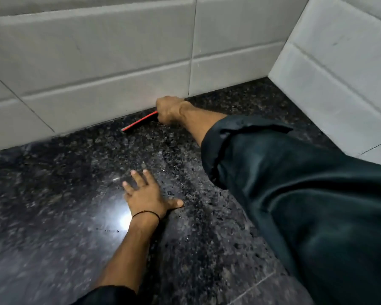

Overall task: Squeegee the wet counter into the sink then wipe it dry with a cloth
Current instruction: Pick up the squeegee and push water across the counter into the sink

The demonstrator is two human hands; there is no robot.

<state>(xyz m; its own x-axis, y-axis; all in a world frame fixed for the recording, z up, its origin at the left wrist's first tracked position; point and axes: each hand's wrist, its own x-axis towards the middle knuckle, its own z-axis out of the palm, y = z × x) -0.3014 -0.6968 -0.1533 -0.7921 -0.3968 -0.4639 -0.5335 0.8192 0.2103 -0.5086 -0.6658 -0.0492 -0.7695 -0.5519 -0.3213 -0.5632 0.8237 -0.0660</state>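
The counter is dark speckled granite with water drops and a bright light glare near its middle. At the far edge, against the tiled back wall, my right hand is closed around a squeegee with a red blade edge; the blade lies on the counter and sticks out to the left of my fist. The handle is hidden inside the hand. My left hand lies flat on the counter nearer to me, fingers spread, holding nothing. No sink and no cloth are in view.
White tiled back wall runs along the counter's far edge. A second tiled wall closes the corner on the right. My dark green right sleeve covers the right part of the counter.
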